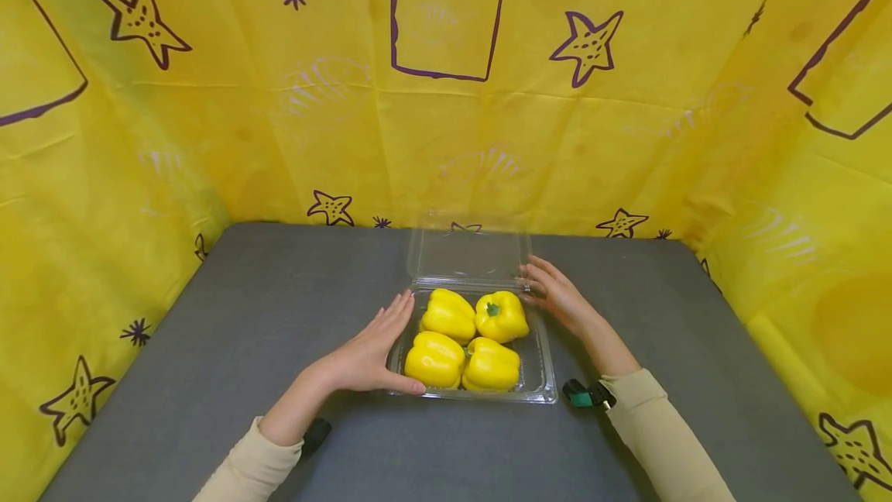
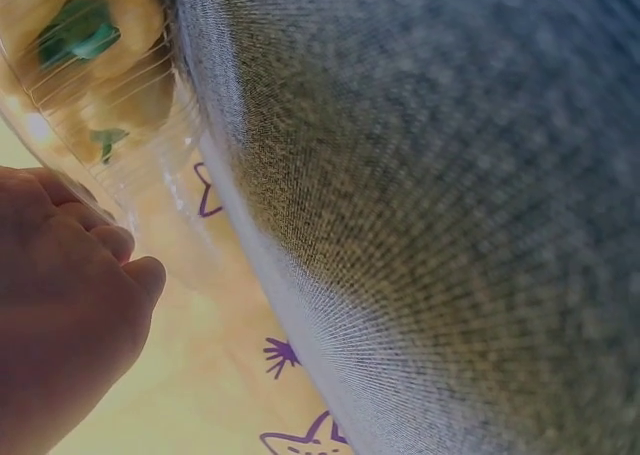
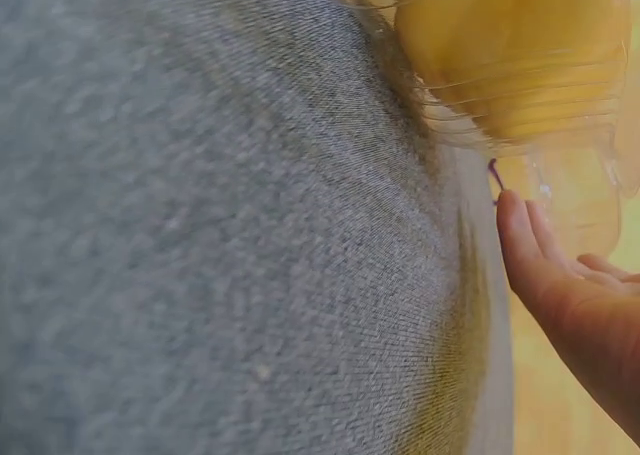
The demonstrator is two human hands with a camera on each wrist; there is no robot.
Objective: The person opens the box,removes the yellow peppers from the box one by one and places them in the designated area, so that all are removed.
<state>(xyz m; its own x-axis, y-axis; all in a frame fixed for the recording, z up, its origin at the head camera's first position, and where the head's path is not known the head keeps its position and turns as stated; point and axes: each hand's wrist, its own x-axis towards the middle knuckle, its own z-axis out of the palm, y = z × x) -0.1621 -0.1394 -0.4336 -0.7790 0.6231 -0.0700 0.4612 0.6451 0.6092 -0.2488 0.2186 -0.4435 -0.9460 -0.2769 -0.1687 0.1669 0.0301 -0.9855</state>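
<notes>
A clear plastic clamshell container (image 1: 538,378) sits on the table with its transparent lid (image 1: 470,254) raised at the back. Inside lie several yellow bell peppers (image 1: 433,360), two of them showing green stems in the left wrist view. My left hand (image 1: 372,347) rests along the container's left side, fingers extended toward the back corner and thumb at the front rim. At the back right corner, my right hand (image 1: 560,297) has its fingers extended beside the hinge and the lid's lower right edge. In the right wrist view, those fingertips (image 3: 510,210) show beside the clear plastic.
Dark grey cloth covers the table (image 1: 279,277). Yellow curtains (image 1: 334,138) with purple starfish drawings hang behind it and along both sides. A dark strap with a green patch (image 1: 580,395) sits at the right wrist.
</notes>
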